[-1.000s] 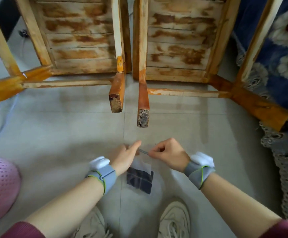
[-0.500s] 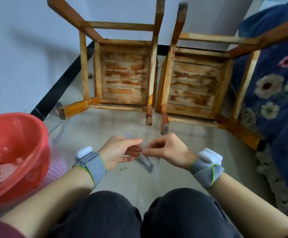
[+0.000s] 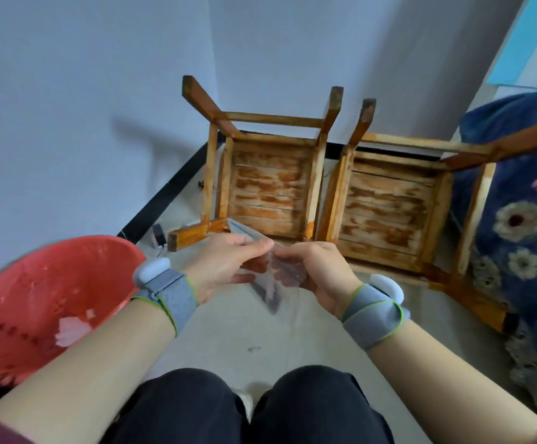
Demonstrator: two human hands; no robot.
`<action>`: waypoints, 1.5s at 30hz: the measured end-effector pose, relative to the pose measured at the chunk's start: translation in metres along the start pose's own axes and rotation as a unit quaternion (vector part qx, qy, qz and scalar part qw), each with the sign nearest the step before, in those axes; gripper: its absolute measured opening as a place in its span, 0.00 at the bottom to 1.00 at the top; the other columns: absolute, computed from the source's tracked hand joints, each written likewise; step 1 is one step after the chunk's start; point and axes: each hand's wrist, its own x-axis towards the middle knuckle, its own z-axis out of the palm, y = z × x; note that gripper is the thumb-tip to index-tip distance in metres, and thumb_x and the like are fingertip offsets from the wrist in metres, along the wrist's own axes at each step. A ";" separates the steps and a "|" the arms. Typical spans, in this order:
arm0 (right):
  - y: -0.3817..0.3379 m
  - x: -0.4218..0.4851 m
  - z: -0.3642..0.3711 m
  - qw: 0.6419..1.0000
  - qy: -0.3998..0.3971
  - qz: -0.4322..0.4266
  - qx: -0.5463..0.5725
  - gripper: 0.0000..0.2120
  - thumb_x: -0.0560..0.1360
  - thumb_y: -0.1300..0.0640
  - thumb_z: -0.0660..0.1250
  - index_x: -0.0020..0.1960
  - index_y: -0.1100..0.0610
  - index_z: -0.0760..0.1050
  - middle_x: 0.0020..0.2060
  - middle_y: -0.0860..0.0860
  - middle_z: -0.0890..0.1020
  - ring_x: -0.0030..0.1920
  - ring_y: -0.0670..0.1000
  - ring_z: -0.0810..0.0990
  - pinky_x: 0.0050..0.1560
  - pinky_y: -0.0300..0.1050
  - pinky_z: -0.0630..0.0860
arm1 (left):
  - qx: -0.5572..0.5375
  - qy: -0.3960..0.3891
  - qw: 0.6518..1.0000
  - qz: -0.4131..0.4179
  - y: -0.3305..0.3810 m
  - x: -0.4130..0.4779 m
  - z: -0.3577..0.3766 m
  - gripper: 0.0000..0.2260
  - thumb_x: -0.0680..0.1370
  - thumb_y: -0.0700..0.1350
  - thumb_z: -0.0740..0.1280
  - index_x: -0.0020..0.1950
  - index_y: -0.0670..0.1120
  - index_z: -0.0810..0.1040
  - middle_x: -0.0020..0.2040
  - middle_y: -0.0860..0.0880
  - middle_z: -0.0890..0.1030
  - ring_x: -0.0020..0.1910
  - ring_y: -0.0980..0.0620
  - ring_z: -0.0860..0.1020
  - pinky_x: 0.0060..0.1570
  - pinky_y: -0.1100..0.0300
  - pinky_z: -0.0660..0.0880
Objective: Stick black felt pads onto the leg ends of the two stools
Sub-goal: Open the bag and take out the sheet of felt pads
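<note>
My left hand (image 3: 228,267) pinches the upper edge of a clear plastic bag (image 3: 288,277) between the thumb and the fingers. My right hand (image 3: 320,278) grips the same bag from the other side, with the fingers curled on it. Inside it is something dark, probably the black felt pads (image 3: 272,298), but it is blurred. Beyond my hands the left stool (image 3: 270,193) and the right stool (image 3: 385,213) lie on their sides on the floor (image 3: 244,334), close together, legs toward me. A red basket (image 3: 52,299) is at my left and a blue flowered blanket (image 3: 523,219) at my right.
</note>
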 end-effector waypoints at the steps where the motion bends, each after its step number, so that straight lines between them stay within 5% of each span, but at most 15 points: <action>1: 0.001 0.001 0.004 1.000 0.012 -0.005 -0.004 0.06 0.69 0.66 0.70 0.45 0.69 0.82 0.36 0.60 0.84 0.27 0.50 0.80 0.27 0.37 0.77 | 0.000 -0.001 1.000 -0.002 -0.001 0.001 -0.002 0.09 0.75 0.49 0.69 0.42 0.44 0.80 0.40 0.47 0.83 0.42 0.52 0.82 0.53 0.53 0.78; 5: 0.003 0.013 0.007 0.998 0.065 -0.020 0.005 0.03 0.69 0.68 0.69 0.40 0.67 0.81 0.34 0.60 0.81 0.28 0.52 0.80 0.27 0.40 0.76 | -0.005 -0.006 1.000 -0.017 -0.009 0.003 -0.009 0.05 0.76 0.44 0.68 0.42 0.44 0.78 0.43 0.45 0.83 0.47 0.49 0.82 0.49 0.53 0.80; 8: 0.005 0.022 0.006 0.992 0.034 -0.047 -0.114 0.10 0.71 0.65 0.69 0.46 0.73 0.79 0.34 0.59 0.79 0.30 0.50 0.79 0.31 0.40 0.75 | 0.005 0.014 0.999 -0.031 -0.012 0.002 -0.009 0.06 0.77 0.45 0.66 0.45 0.43 0.78 0.42 0.45 0.83 0.43 0.48 0.82 0.52 0.49 0.79; 11: 0.008 0.025 0.010 0.956 -0.005 -0.078 -0.281 0.07 0.70 0.59 0.73 0.41 0.64 0.83 0.33 0.56 0.83 0.31 0.47 0.78 0.34 0.39 0.78 | 0.032 0.056 0.997 -0.043 -0.012 0.004 -0.009 0.10 0.79 0.44 0.62 0.39 0.43 0.75 0.37 0.45 0.82 0.37 0.47 0.82 0.51 0.51 0.78; 14: 0.011 0.036 0.011 0.923 0.046 -0.125 -0.361 0.02 0.68 0.62 0.73 0.37 0.60 0.82 0.35 0.57 0.84 0.33 0.51 0.80 0.41 0.49 0.82 | 0.093 0.073 0.991 -0.064 -0.016 0.006 -0.013 0.10 0.75 0.41 0.61 0.34 0.43 0.74 0.31 0.46 0.81 0.35 0.45 0.81 0.47 0.55 0.77; 20: 0.005 0.052 -0.001 0.859 0.102 -0.200 -0.460 0.13 0.65 0.72 0.60 0.31 0.54 0.71 0.32 0.49 0.75 0.40 0.56 0.76 0.44 0.52 0.77 | 0.207 0.061 0.971 -0.098 -0.023 0.007 -0.027 0.08 0.70 0.41 0.64 0.31 0.41 0.74 0.23 0.47 0.77 0.22 0.48 0.76 0.31 0.62 0.68; 24: 0.009 0.046 0.002 0.813 0.043 -0.275 -0.512 0.17 0.69 0.74 0.59 0.37 0.57 0.81 0.51 0.53 0.76 0.53 0.53 0.75 0.55 0.48 0.74 | 0.212 0.072 0.972 -0.074 -0.017 0.008 -0.029 0.10 0.71 0.41 0.65 0.30 0.40 0.74 0.25 0.47 0.76 0.23 0.49 0.74 0.26 0.65 0.68; 27: 0.011 0.050 0.009 0.781 -0.020 -0.232 -0.580 0.19 0.73 0.70 0.59 0.48 0.52 0.84 0.65 0.50 0.74 0.65 0.53 0.71 0.68 0.48 0.67 | 0.197 0.063 0.978 -0.030 -0.012 0.004 -0.029 0.13 0.71 0.41 0.65 0.25 0.41 0.74 0.24 0.47 0.77 0.27 0.49 0.75 0.31 0.63 0.69; 31: 0.001 0.059 0.022 0.816 -0.018 -0.159 -0.556 0.20 0.74 0.68 0.59 0.57 0.52 0.81 0.56 0.53 0.81 0.55 0.53 0.79 0.59 0.45 0.76 | 0.201 0.059 0.978 0.023 -0.011 -0.003 -0.035 0.14 0.71 0.47 0.66 0.27 0.42 0.73 0.30 0.45 0.76 0.33 0.48 0.74 0.38 0.56 0.69; 34: -0.007 0.055 0.026 0.839 -0.005 -0.197 -0.508 0.21 0.73 0.72 0.57 0.56 0.56 0.81 0.48 0.51 0.82 0.52 0.49 0.78 0.57 0.41 0.75 | 0.024 0.103 0.992 0.063 -0.016 -0.004 -0.046 0.14 0.73 0.53 0.64 0.32 0.46 0.72 0.36 0.48 0.76 0.42 0.50 0.75 0.50 0.51 0.72; 36: -0.014 0.050 0.029 0.843 -0.009 -0.236 -0.483 0.22 0.73 0.72 0.54 0.54 0.57 0.82 0.45 0.50 0.81 0.49 0.50 0.78 0.56 0.43 0.77 | -0.094 0.151 0.982 0.065 -0.024 0.002 -0.058 0.09 0.76 0.49 0.61 0.39 0.48 0.76 0.44 0.49 0.78 0.49 0.52 0.76 0.57 0.49 0.72; 40: -0.032 0.043 0.038 0.844 -0.036 -0.289 -0.450 0.21 0.74 0.73 0.54 0.50 0.57 0.83 0.42 0.47 0.78 0.45 0.45 0.75 0.48 0.33 0.75 | -0.176 0.182 0.967 -0.022 -0.046 0.015 -0.071 0.09 0.71 0.39 0.64 0.50 0.48 0.76 0.56 0.48 0.75 0.56 0.50 0.72 0.52 0.53 0.72; 43: -0.042 0.041 0.039 0.882 -0.056 -0.299 -0.360 0.24 0.71 0.75 0.55 0.38 0.50 0.81 0.38 0.48 0.79 0.41 0.46 0.76 0.44 0.34 0.73 | -0.223 0.149 0.962 -0.054 -0.053 0.017 -0.070 0.20 0.63 0.38 0.65 0.54 0.48 0.74 0.58 0.51 0.71 0.60 0.50 0.68 0.56 0.53 0.68; 45: -0.041 0.045 0.038 0.906 -0.054 -0.287 -0.307 0.21 0.70 0.75 0.56 0.38 0.55 0.81 0.39 0.52 0.80 0.40 0.48 0.76 0.41 0.32 0.74 | -0.264 0.104 0.958 -0.046 -0.051 0.016 -0.072 0.20 0.62 0.40 0.66 0.54 0.48 0.76 0.53 0.53 0.73 0.61 0.49 0.69 0.57 0.52 0.65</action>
